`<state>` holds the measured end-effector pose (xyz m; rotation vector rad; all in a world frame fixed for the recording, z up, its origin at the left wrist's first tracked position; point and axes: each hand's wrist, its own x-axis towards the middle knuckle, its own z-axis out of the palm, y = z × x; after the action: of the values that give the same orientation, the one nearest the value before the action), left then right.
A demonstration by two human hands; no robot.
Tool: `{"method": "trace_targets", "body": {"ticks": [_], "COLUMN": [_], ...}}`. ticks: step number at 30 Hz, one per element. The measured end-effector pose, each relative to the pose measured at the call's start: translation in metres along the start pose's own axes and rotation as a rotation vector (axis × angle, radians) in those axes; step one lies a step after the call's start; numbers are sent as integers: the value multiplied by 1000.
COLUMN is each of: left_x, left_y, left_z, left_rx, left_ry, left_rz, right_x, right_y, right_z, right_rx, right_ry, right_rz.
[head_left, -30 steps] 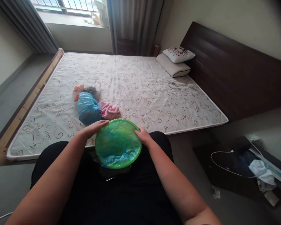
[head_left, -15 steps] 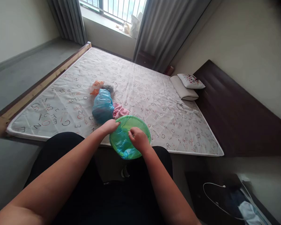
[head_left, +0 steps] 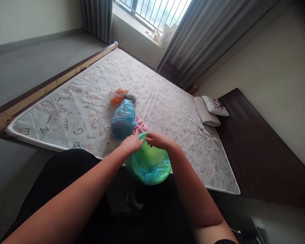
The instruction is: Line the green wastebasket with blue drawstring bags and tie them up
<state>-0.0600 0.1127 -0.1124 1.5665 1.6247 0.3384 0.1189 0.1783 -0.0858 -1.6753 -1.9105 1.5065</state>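
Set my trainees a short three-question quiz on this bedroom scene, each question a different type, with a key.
1. Multiple choice: At which part of the round green plastic basket are the person's left hand and right hand?
A) the far side
B) the side nearest the wearer
C) underneath

2. True or false: The white tree-print pillow rests on the plain cream pillow.

3. Fill the gap: The bunched soft cloth beside the stuffed blue plastic bag on the letter-printed white mattress is ____ in colour.

Key: 1. A; 2. true; 3. pink.
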Motion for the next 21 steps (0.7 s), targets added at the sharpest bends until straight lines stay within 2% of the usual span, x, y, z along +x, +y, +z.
{"method": "trace_targets", "body": {"ticks": [1,2,5,6,12,15,18,21], "left_x": [-2,-4,-12,-14,-20,-19,-18,-17], "left_y": [3,6,15,17,18,17,18,19], "left_z": [-3,-5,-14,-16,-26,-24,-18,-8], "left_rx": [27,35,40,53,123,94,63,29], "left_ry": [10,16,-4,-20,-85,-142,-199,-234], "left_rz": [-5,7,31,26,-29,-29,-17,32], "right_x": [19,40,106,127,224,266,306,338], "right_y": [-15,-30,-64,-72,-99,-123,-145,-147], "right_z": [-8,-13,-19,-19,-14,0,25,51], "right_rx": [-70,-124,-344,-401,-592,-739,-985,-1092], "right_ry": [-12,35,327,379,480,438,282,155], "right_rz": [-57,-117,-169,-161,-167,-247,-311,-287]}}
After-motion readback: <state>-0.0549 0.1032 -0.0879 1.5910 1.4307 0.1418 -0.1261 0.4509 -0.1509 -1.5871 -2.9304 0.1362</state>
